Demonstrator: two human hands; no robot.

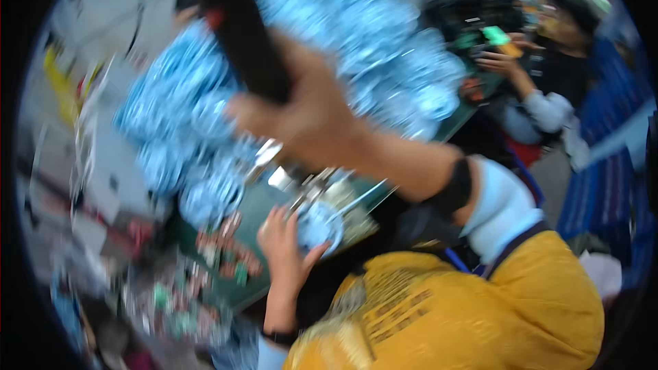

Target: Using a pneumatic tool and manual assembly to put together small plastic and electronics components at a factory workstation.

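Note:
My right hand (308, 109), blurred by motion, is wrapped round a thick black lever handle (247, 34) that slants up toward the far left. Below that hand are the shiny metal parts (301, 181) of what looks like a bench press, partly hidden by my forearm. My left hand (281, 236) grips a round light-blue coil (320, 226) by its edge, with the thumb on the near side and the fingers along the left. The coil lies close beneath the metal parts. Blur hides whether the two touch.
Heaps of similar light-blue coils (343, 14) cover the far part of the green table (257, 209). Small coppery and green pieces (229, 250) lie at its left edge, near a clear bag (178, 301) of such pieces. A co-worker (555, 62) at the right handles a green and orange thing (502, 40).

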